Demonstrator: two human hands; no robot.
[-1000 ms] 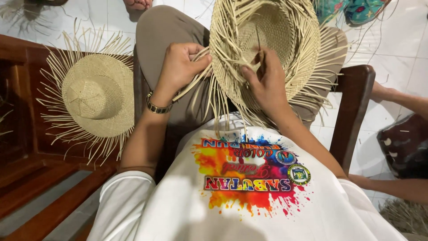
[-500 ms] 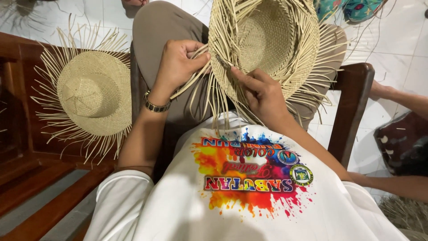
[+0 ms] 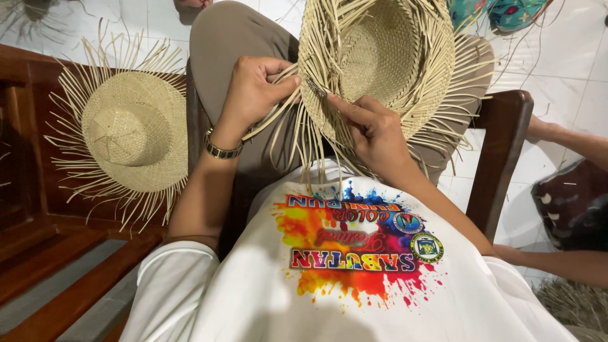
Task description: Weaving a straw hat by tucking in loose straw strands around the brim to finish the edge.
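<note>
Nearest is the person's white shirt (image 3: 354,285), with a round splash of orange, red and blue print on the chest and a small round yellow-and-green badge at its right edge; the bottom of the shirt is cut off by the frame. Just beyond it, the right hand (image 3: 373,136) rests on the near rim of an unfinished straw hat (image 3: 380,63), forefinger and thumb pinched together on a strand at the weave's edge. The left hand (image 3: 253,88), a dark bracelet (image 3: 221,151) on its wrist, has its fingers curled shut around a bundle of loose strands on the hat's left side. The hat lies on the lap, crown away, hollow upward. To the left a second straw hat (image 3: 133,130) with a fringed brim sits crown-up on a wooden bench (image 3: 57,266). At far right another person's arm (image 3: 563,136) shows only in part.
</note>
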